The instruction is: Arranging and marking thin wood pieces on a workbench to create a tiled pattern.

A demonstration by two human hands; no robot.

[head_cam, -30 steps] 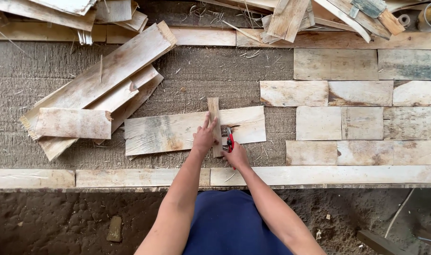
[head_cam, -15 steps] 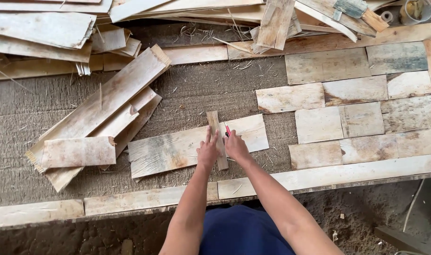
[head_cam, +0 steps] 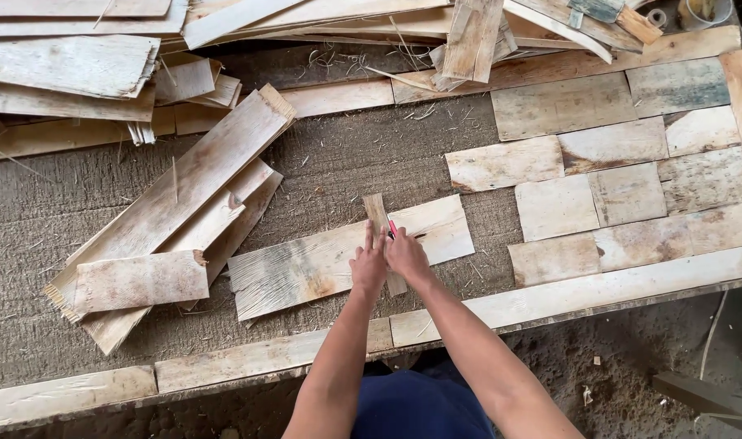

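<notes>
Left grip point(head_cam: 368, 266): pressed flat, fingers spread, on a narrow strip point(head_cam: 382, 236).
Right grip point(head_cam: 406, 254): closed around a red marker point(head_cam: 392, 229), just beside the left.
Strip: laid across a wide board point(head_cam: 338, 258), under both grips.
Board: on the table point(head_cam: 363, 154).

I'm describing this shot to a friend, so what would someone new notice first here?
First, the two hands meeting at the middle: the left hand presses a narrow wood strip laid across a pale plank, while the right hand holds a small red tool against it. To the right, flat boards lie fitted together like tiles. At left leans a loose pile of planks.
</notes>
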